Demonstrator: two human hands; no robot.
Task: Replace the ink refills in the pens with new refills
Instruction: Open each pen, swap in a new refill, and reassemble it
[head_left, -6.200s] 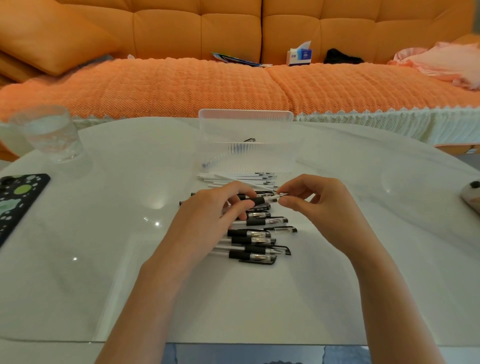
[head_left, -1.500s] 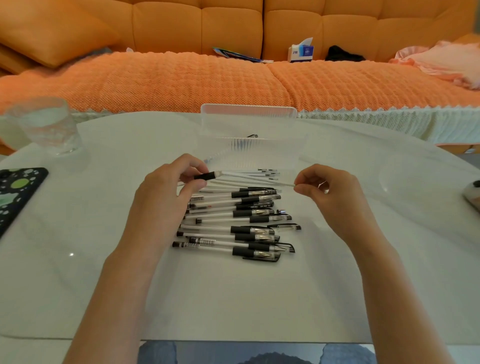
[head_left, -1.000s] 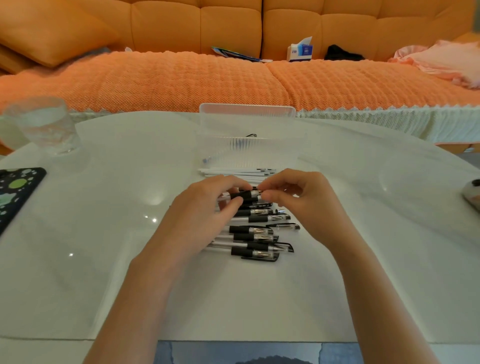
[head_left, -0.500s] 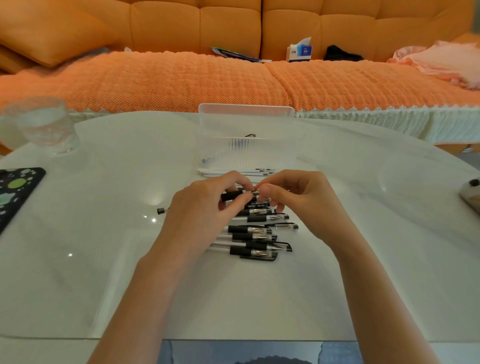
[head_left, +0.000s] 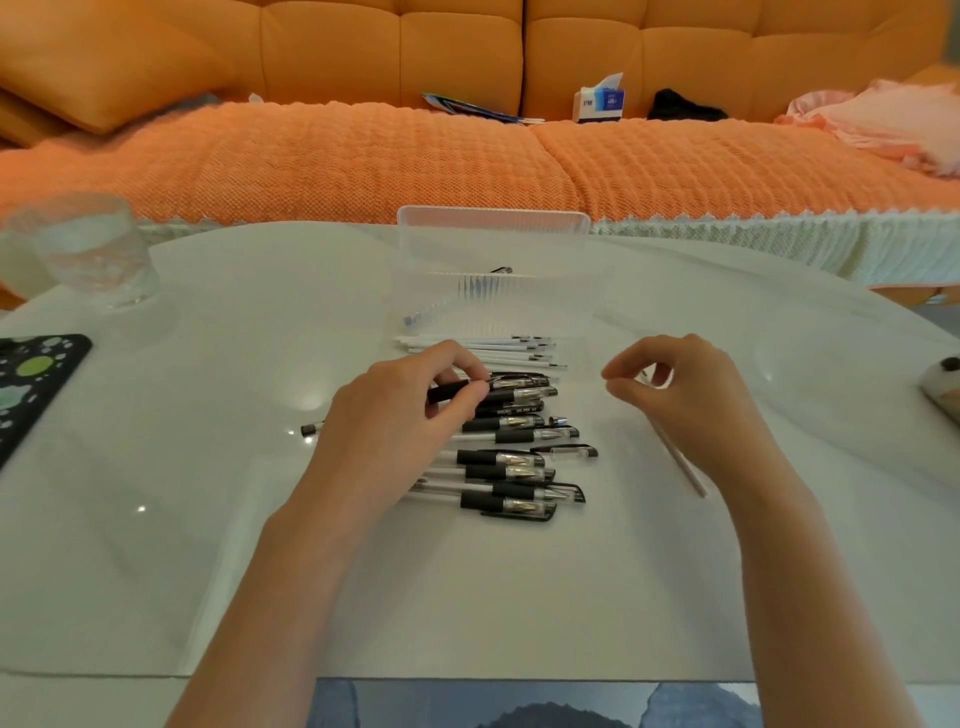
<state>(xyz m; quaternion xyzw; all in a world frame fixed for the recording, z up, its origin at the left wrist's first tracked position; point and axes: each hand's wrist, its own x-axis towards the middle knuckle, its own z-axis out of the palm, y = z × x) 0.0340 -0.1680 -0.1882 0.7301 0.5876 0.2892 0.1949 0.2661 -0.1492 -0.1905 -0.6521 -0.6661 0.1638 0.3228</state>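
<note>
My left hand (head_left: 395, 415) grips a pen barrel by its black grip (head_left: 449, 391), and the barrel's end (head_left: 309, 429) sticks out to the left of the hand. My right hand (head_left: 685, 400) is off to the right, fingers curled around a thin white refill (head_left: 678, 460) that runs back under the palm toward the wrist. Between the hands lies a pile of several black-grip pens (head_left: 511, 470). A row of white refills (head_left: 483, 345) lies just behind the pile.
A clear plastic box (head_left: 493, 234) stands behind the refills. A glass of water (head_left: 88, 249) is at the far left, with a black spotted phone case (head_left: 31, 374) in front of it. A loose pen cap (head_left: 571, 451) lies beside the pile. An orange sofa runs behind the table.
The hands were together at the pen's tip. Now my right hand has moved away to the right with a white refill, and my left hand stays on the pen barrel.
</note>
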